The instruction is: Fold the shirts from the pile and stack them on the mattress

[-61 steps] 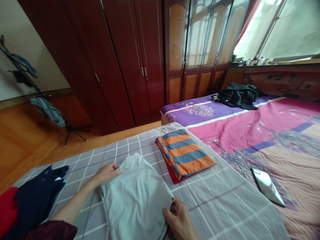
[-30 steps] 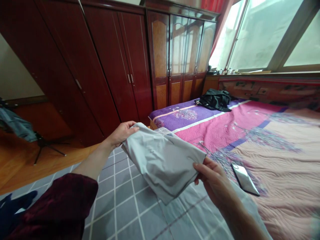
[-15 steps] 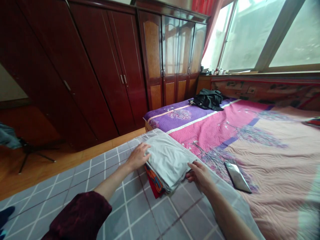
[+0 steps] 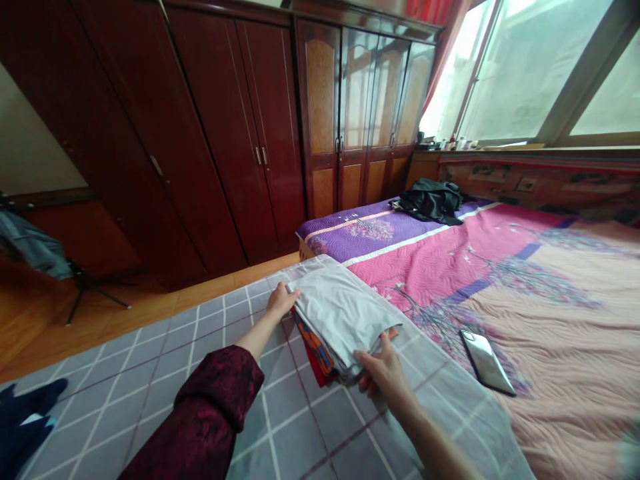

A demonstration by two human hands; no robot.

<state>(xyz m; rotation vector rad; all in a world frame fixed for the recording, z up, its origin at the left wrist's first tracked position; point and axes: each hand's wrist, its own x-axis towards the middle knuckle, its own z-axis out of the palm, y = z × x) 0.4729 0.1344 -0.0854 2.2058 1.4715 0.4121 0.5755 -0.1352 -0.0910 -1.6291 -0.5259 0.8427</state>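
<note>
A light grey folded garment [image 4: 345, 307] lies on top of a small stack of folded clothes on the grey checked cloth. Beneath its left side show an orange-and-blue patterned piece [image 4: 316, 343] and a red piece [image 4: 315, 365]. My left hand [image 4: 281, 301] is closed at the garment's far left corner, thumb and fingers pinching the edge. At the near right edge, my right hand [image 4: 383, 370] grips the grey cloth, its thumb on top and some fingers hidden below. A bit of orange fabric peeks out just beyond the right fingertips.
A phone [image 4: 487, 362] rests on the pink and purple bedspread [image 4: 540, 320] to the right. Dark clothes [image 4: 430, 200] are heaped farther back on it. Navy clothing [image 4: 27, 427] lies at the lower left. Wardrobes [image 4: 225, 133] line the back, and a tripod [image 4: 93, 293] stands on the floor.
My left hand has closed on the far left corner. My right hand has slid along the garment's edge toward its near corner. The view has turned slightly left.
</note>
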